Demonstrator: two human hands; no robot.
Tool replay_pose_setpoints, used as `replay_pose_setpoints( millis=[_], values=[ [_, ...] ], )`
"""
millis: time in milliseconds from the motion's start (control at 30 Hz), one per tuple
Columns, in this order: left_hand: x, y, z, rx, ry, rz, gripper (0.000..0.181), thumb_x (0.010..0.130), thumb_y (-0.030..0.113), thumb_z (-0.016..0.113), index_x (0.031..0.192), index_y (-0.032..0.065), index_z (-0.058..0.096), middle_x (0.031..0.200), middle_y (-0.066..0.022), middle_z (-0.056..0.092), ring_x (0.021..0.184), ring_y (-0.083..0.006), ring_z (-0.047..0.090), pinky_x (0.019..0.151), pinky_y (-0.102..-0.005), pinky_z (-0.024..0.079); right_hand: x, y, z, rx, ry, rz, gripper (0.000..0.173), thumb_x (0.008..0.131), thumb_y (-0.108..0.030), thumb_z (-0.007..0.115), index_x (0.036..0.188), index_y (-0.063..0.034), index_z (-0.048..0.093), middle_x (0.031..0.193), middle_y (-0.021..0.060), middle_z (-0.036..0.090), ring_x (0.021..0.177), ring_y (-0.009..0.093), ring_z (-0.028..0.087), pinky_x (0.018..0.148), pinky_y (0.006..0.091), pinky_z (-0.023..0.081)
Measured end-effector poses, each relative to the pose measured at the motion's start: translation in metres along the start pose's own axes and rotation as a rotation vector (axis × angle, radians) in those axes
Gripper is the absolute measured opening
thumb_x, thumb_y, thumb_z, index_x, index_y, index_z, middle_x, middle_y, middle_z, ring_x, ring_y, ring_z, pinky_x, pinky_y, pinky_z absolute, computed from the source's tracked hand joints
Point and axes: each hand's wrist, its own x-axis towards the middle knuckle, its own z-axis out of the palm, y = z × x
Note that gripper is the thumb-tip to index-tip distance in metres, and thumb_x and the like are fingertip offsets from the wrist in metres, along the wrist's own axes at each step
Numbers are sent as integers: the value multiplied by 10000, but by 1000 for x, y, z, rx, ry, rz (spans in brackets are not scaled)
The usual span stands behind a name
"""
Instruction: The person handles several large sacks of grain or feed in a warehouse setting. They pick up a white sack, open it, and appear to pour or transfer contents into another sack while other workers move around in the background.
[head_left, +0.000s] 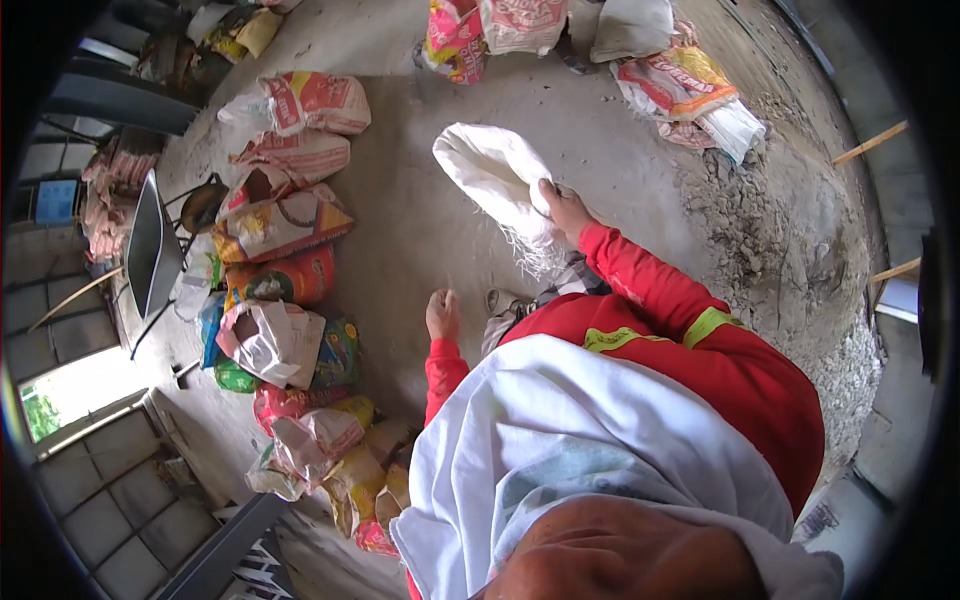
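My right hand (568, 211) grips the rim of a white woven sack (487, 161), its thumb over the edge. The sack hangs in front of me with its mouth gaping and loose threads fraying at the near end. To the left, my left hand (443, 311) is held low over the concrete floor (405, 195), fingers curled in and nothing visible in them. Both arms wear red sleeves. A shoe (504, 301) shows between the hands.
A row of filled printed sacks (281, 225) runs along my left. Behind it stands what looks like a wheelbarrow (154, 247), with a hammer (184, 370) nearby. More sacks (679, 82) lie ahead. Broken rubble (757, 225) covers the floor at right.
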Motion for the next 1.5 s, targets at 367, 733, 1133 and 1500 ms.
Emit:
replay_pose_setpoints(
  millis=[367, 733, 1133, 1500],
  values=[
    [140, 62, -35, -901, 116, -479, 354, 771, 414, 541, 750, 61, 548, 542, -21, 475, 434, -127, 447, 392, -252, 344, 37, -32, 104, -448, -683, -19, 481, 841, -434, 433, 942, 17, 567, 746, 111, 594, 669, 156, 527, 643, 307, 422],
    [279, 151, -114, -802, 453, 22, 244, 795, 163, 466, 937, -30, 514, 819, -68, 543, 682, -151, 531, 543, -259, 423, 245, -97, 151, -339, -545, 29, 533, 793, -468, 471, 892, 43, 588, 751, 142, 611, 697, 198, 570, 637, 321, 428],
    [419, 200, -134, -680, 377, 32, 199, 762, 72, 518, 927, -38, 541, 863, -51, 560, 748, -125, 511, 671, -257, 413, 355, -107, 191, -542, -497, 12, 497, 729, -458, 530, 835, 25, 577, 780, 197, 588, 746, 296, 572, 682, 366, 420],
    [594, 215, -190, -552, 35, 192, 207, 750, 113, 554, 895, -35, 559, 786, -56, 589, 704, -109, 517, 636, -255, 420, 416, -172, 283, -563, -286, 178, 541, 729, -456, 503, 906, 53, 555, 865, 210, 584, 837, 302, 565, 735, 362, 417]
  ],
)
